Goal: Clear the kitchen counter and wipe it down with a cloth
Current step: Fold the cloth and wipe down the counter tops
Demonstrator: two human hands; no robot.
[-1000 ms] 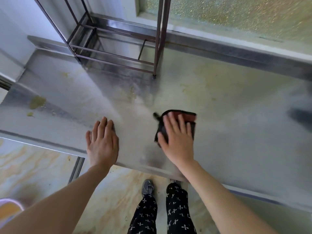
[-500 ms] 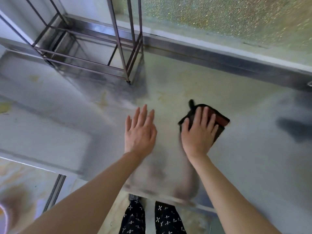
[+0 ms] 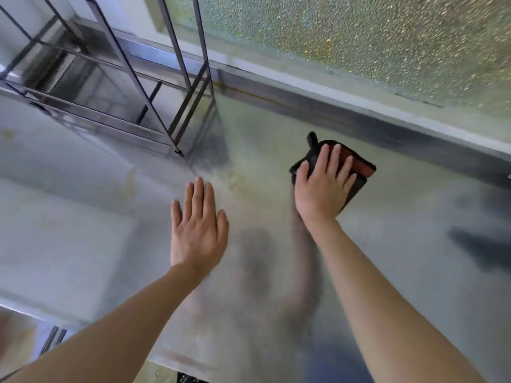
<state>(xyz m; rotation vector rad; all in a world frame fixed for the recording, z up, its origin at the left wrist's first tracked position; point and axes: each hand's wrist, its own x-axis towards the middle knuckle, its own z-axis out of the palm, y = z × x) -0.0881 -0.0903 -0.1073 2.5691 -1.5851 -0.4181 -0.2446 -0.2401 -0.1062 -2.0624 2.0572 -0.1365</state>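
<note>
A folded dark cloth with a red band lies on the steel counter, toward the back wall. My right hand presses flat on it with straight, spread fingers. My left hand lies flat on the bare counter to the left of the cloth, fingers straight and together, holding nothing. Pale yellowish smears show on the metal between the two hands and beyond them.
A dark metal wire rack stands on the counter at the back left, its near foot close to my left hand. A frosted window and a raised steel backsplash run along the back. The counter's front edge is below my forearms.
My right hand has pushed the cloth away from the front edge toward the back wall. My left hand has slid forward and rightward across the counter. The view has shifted right.
</note>
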